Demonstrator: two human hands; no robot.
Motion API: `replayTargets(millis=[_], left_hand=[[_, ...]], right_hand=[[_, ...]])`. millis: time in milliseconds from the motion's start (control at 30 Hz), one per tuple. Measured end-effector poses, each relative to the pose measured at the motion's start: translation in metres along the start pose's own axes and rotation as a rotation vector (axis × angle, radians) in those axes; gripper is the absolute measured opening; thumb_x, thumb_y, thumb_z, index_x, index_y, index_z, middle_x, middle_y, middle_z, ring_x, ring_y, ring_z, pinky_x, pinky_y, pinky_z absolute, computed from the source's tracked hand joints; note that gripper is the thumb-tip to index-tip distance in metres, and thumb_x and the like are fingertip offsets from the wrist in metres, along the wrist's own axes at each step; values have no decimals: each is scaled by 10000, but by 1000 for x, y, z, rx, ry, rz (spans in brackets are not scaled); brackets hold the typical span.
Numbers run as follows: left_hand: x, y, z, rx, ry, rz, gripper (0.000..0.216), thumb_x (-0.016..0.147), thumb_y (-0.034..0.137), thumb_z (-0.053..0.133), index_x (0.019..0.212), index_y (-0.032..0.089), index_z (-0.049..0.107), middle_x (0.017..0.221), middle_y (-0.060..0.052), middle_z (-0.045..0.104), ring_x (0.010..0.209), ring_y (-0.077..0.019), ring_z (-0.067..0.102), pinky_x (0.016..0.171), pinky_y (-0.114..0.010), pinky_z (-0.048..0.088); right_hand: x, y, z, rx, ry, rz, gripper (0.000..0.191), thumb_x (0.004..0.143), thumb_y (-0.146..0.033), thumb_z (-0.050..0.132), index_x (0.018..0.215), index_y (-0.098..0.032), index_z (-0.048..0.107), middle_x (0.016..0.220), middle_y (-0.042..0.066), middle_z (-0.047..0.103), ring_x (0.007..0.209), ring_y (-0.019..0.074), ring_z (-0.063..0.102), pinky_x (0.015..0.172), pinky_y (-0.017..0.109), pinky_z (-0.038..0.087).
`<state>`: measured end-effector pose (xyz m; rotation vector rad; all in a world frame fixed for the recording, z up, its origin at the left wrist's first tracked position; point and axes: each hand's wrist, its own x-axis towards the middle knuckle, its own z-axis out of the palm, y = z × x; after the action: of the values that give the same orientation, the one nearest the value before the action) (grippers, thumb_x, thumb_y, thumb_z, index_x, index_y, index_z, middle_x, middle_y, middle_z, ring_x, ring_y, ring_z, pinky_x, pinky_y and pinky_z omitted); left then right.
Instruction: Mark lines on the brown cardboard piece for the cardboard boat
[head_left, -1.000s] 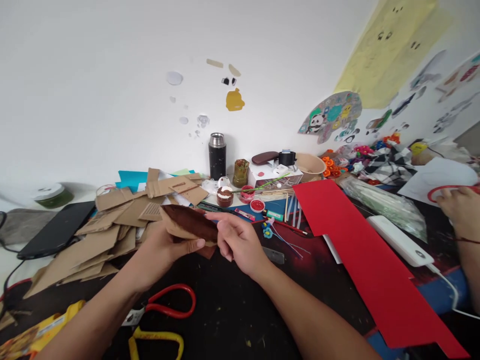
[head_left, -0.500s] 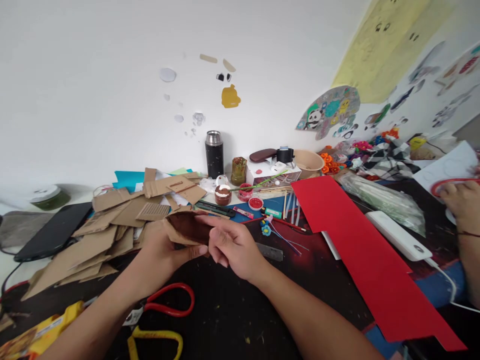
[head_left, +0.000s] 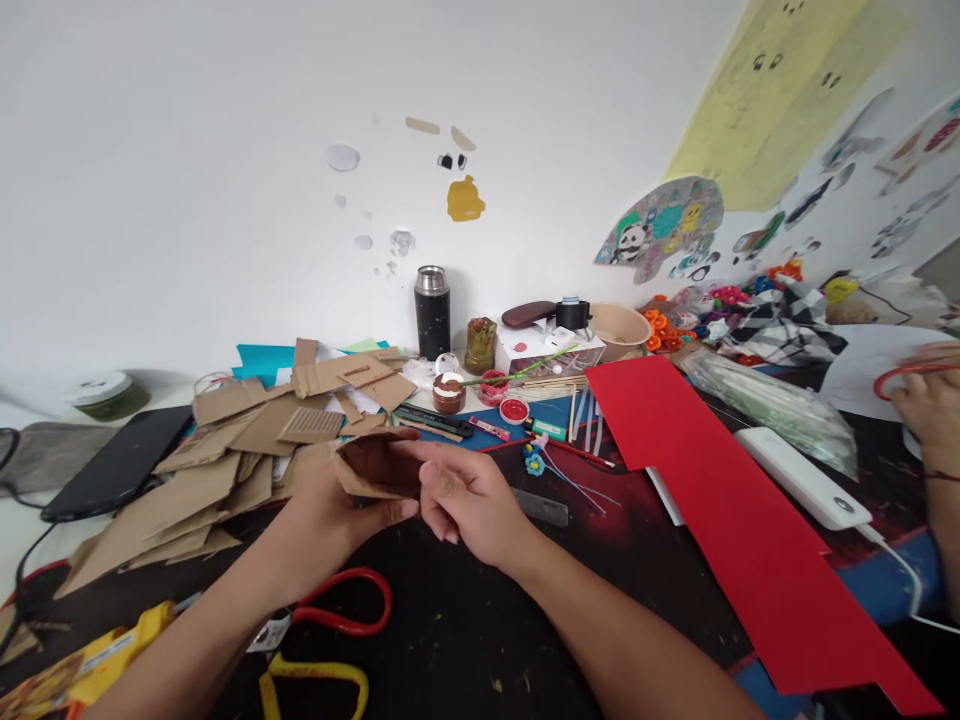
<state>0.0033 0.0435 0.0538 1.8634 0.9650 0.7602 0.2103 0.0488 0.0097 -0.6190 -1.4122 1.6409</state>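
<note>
Above the dark table mat, my left hand [head_left: 324, 515] is closed around a folded brown cardboard piece [head_left: 375, 464], its thumb along the lower edge. The piece is hollow, its opening turned toward me. My right hand [head_left: 474, 502] meets its right side: the index finger reaches into the opening, and the other fingers are curled below. The left fingers behind the cardboard are hidden. Under my left wrist lie scissors with one red handle [head_left: 352, 602] and one yellow handle [head_left: 322, 680]. A yellow glue gun [head_left: 120, 650] lies partly behind my left forearm.
Cardboard scraps [head_left: 202, 480] pile up at left, beside a black phone [head_left: 116, 465]. A black flask [head_left: 433, 320] and paint pots [head_left: 448, 395] stand at the back. Red card [head_left: 720, 510] lies at right. A co-worker's hand [head_left: 926, 410] holds red-handled scissors near white paper [head_left: 862, 370].
My view has shifted slightly. My hands keep nearly the same grip, with the cardboard's opening turned a little more toward me. The co-worker's white paper has tilted down flatter.
</note>
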Motion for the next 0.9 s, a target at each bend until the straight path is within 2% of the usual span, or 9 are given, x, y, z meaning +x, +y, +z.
replayTargets(millis=[200,400,500,600,700,767,900], left_hand=[[-2,3,1,-36,-2,-63,283,1019,543,802,1042,302,948,1098,-57,934,1022,-312,874,1027,-433,707],[-2,4,0,23,49,-81,368,969,651,823,957,306,950,1077,-78,928,1163,-371,850,1099,-486,686],[-1,3,0,39,39,-38,378,1000,645,789,912,313,947,1057,-69,925,1079,-343,854,1126,-485,666],[0,2,0,32,57,-9,370,997,632,801,901,305,946,1014,-62,922,944,-307,847,1064,-463,684],[-1,0,-4,23,130,-52,373,936,647,861,906,284,937,1030,-77,925,978,-333,856,1020,-478,700],[-2,-2,-7,-12,212,-122,425,884,682,898,995,273,936,1099,-92,931,1085,-377,862,1072,-528,687],[-4,-4,-13,-122,385,-243,733,746,739,980,1303,272,875,1345,-126,899,1333,-449,805,1162,-571,651]], right_hand=[[-1,-4,2,-9,0,10,829,1033,-832,717,1495,-148,796,516,-119,504,412,98,388,459,249,324],[0,-3,2,6,9,6,806,1025,-816,739,1478,-153,804,517,-121,492,418,101,403,458,249,332],[0,0,3,11,2,-11,782,1035,-791,750,1484,-154,803,533,-112,502,429,101,414,466,248,337],[-2,-1,5,-14,32,-28,775,1031,-794,751,1478,-163,812,553,-103,504,453,106,427,485,255,353],[-4,-6,6,-58,98,-48,743,1059,-790,712,1435,-161,836,561,-88,516,463,107,417,494,266,352],[-5,-10,4,-80,152,-58,717,1083,-785,677,1400,-167,851,558,-81,521,459,107,402,490,270,342],[-3,-11,0,-77,221,-43,728,1082,-795,654,1386,-163,850,553,-82,529,445,106,393,471,260,323]])
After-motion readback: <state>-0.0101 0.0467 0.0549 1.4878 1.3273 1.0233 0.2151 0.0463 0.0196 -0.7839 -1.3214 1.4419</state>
